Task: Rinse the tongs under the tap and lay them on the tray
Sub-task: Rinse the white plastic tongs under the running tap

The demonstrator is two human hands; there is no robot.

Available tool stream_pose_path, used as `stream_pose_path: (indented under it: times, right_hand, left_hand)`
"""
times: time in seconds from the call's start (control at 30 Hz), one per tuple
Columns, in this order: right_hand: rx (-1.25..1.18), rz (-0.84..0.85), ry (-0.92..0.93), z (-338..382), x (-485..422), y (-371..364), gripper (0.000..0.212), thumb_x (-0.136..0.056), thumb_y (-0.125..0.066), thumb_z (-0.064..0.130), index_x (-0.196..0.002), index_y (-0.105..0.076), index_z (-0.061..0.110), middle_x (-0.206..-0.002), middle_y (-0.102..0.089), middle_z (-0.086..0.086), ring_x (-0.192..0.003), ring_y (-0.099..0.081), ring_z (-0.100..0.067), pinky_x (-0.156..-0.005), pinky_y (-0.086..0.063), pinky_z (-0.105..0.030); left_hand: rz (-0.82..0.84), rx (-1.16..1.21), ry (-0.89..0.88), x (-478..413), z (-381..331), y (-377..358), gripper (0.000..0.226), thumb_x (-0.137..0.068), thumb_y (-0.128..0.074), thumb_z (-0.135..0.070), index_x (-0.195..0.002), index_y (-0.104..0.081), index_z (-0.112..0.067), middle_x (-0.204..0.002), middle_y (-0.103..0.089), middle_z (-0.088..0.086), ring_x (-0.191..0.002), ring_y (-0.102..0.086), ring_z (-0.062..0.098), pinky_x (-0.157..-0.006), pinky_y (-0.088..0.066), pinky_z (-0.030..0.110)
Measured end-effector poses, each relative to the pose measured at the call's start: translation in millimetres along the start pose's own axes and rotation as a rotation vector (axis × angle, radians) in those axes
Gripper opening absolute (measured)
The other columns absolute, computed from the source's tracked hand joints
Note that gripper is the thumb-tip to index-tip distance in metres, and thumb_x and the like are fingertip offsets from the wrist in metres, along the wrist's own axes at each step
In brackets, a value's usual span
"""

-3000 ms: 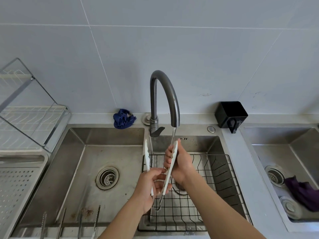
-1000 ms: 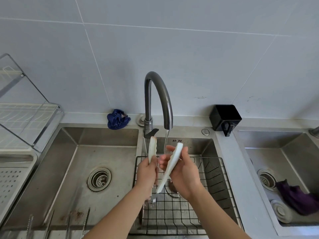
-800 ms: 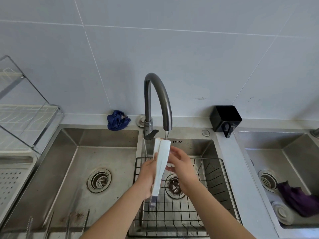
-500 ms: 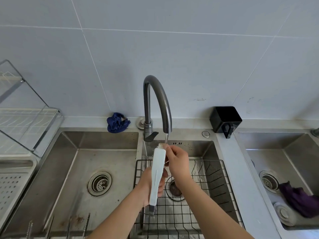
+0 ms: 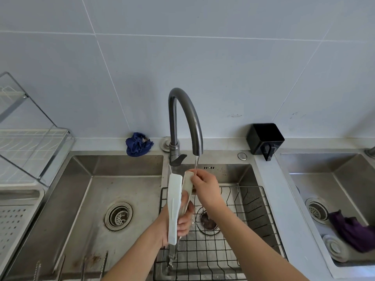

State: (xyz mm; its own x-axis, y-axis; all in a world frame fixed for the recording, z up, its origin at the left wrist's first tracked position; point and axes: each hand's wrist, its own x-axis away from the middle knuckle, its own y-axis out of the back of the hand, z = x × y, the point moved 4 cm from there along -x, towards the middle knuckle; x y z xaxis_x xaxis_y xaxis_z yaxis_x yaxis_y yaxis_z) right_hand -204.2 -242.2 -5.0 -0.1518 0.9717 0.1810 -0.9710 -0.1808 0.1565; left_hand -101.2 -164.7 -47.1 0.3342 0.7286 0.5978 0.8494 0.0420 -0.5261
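White-tipped tongs (image 5: 174, 207) stand upright under the dark curved tap (image 5: 185, 118), tips up, metal hinge end down. A thin stream of water (image 5: 196, 162) runs from the spout onto the right tip. My left hand (image 5: 179, 220) grips the tongs around their middle. My right hand (image 5: 206, 187) pinches the right tip just below the spout. The perforated tray (image 5: 14, 222) lies at the far left, beside the left basin.
A wire basket (image 5: 253, 211) sits in the middle basin under my hands. A blue cloth (image 5: 138, 144) and a black holder (image 5: 264, 138) sit on the back ledge. A dish rack (image 5: 30, 138) stands at left. Several utensils (image 5: 85, 266) lie in the left basin; a purple cloth (image 5: 353, 230) in the right basin.
The two tong arms, pressed together half a second ago, have parted a little at the tips. My right hand stays at the right tip under the stream.
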Motion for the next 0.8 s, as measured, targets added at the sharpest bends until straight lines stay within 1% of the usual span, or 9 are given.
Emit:
stream_pose_path:
  times: [0.07,0.17,0.27,0.33,0.4,0.5,0.63,0.7,0.8]
  right_hand:
    - [-0.113,0.100,-0.034,0,4,-2,0.022,-0.099,-0.053,0.010,-0.100,-0.073,0.017,-0.083,-0.079,0.006,-0.074,-0.072,-0.007,-0.062,-0.055,-0.023]
    - [0.006,-0.061,0.020,0,-2,4,0.013,-0.099,-0.065,0.022,-0.093,-0.076,0.021,-0.074,-0.075,0.004,-0.067,-0.070,-0.015,-0.059,-0.057,-0.034]
    - [0.167,-0.270,0.022,-2,-12,18,0.015,-0.098,-0.066,0.022,-0.089,-0.078,0.021,-0.071,-0.072,0.011,-0.064,-0.068,-0.012,-0.061,-0.054,-0.030]
    - [0.193,-0.293,-0.005,-2,-11,24,0.020,-0.099,-0.064,0.021,-0.082,-0.075,0.026,-0.067,-0.072,0.011,-0.062,-0.069,-0.013,-0.060,-0.060,-0.036]
    - [0.218,-0.283,-0.024,-5,-10,26,0.024,-0.099,-0.062,0.020,-0.079,-0.073,0.027,-0.068,-0.074,0.011,-0.066,-0.071,-0.014,-0.065,-0.063,-0.043]
    - [0.242,-0.248,-0.020,-8,-8,22,0.020,-0.099,-0.058,0.016,-0.095,-0.078,0.016,-0.078,-0.075,0.008,-0.073,-0.073,-0.017,-0.070,-0.063,-0.046]
    - [0.048,-0.009,-0.009,-10,2,6,0.044,-0.089,-0.061,0.002,-0.120,-0.065,0.033,-0.087,-0.076,0.011,-0.079,-0.073,-0.004,-0.068,-0.061,-0.028]
    - [0.024,-0.008,-0.009,-8,2,2,0.035,-0.094,-0.064,0.007,-0.111,-0.062,0.037,-0.092,-0.079,0.003,-0.082,-0.076,-0.014,-0.070,-0.064,-0.037]
    - [0.100,-0.142,0.011,0,-3,6,0.014,-0.103,-0.058,0.024,-0.097,-0.071,0.025,-0.079,-0.079,0.000,-0.071,-0.076,-0.019,-0.064,-0.065,-0.044]
  left_hand:
    - [0.037,0.005,-0.007,3,-2,2,0.055,-0.085,-0.065,-0.064,-0.080,-0.060,-0.010,-0.043,-0.039,-0.001,-0.030,-0.034,0.009,-0.034,-0.030,0.018]
    - [0.078,0.006,-0.025,4,-5,2,0.059,-0.093,-0.057,-0.057,-0.106,-0.066,0.000,-0.058,-0.053,0.008,-0.043,-0.046,0.017,-0.044,-0.042,0.025]
    - [0.074,0.135,-0.113,8,-10,6,0.082,-0.090,-0.041,-0.074,-0.128,-0.065,-0.005,-0.104,-0.068,0.027,-0.079,-0.065,0.035,-0.073,-0.053,0.044]
    - [0.067,0.127,-0.191,15,-12,11,0.088,-0.085,-0.035,-0.083,-0.133,-0.064,-0.015,-0.124,-0.067,0.026,-0.101,-0.066,0.043,-0.084,-0.054,0.052]
    - [-0.022,-0.022,-0.239,22,-14,12,0.077,-0.081,-0.054,-0.076,-0.134,-0.062,-0.021,-0.126,-0.068,0.020,-0.107,-0.068,0.041,-0.082,-0.056,0.051]
    - [-0.172,-0.214,-0.269,25,-16,7,0.061,-0.074,-0.081,-0.043,-0.129,-0.066,-0.020,-0.122,-0.071,0.015,-0.099,-0.073,0.034,-0.068,-0.057,0.041]
    - [-0.272,-0.154,-0.316,30,-16,11,0.033,-0.075,-0.073,-0.020,-0.107,-0.079,-0.016,-0.113,-0.075,0.016,-0.093,-0.074,0.032,-0.058,-0.054,0.035]
    - [-0.273,-0.134,-0.326,31,-13,13,0.035,-0.073,-0.070,-0.019,-0.107,-0.079,-0.015,-0.113,-0.075,0.015,-0.094,-0.074,0.033,-0.061,-0.054,0.036]
    - [-0.267,-0.133,-0.326,35,-8,9,0.046,-0.066,-0.072,-0.028,-0.110,-0.078,-0.017,-0.112,-0.076,0.009,-0.096,-0.074,0.032,-0.065,-0.055,0.037]
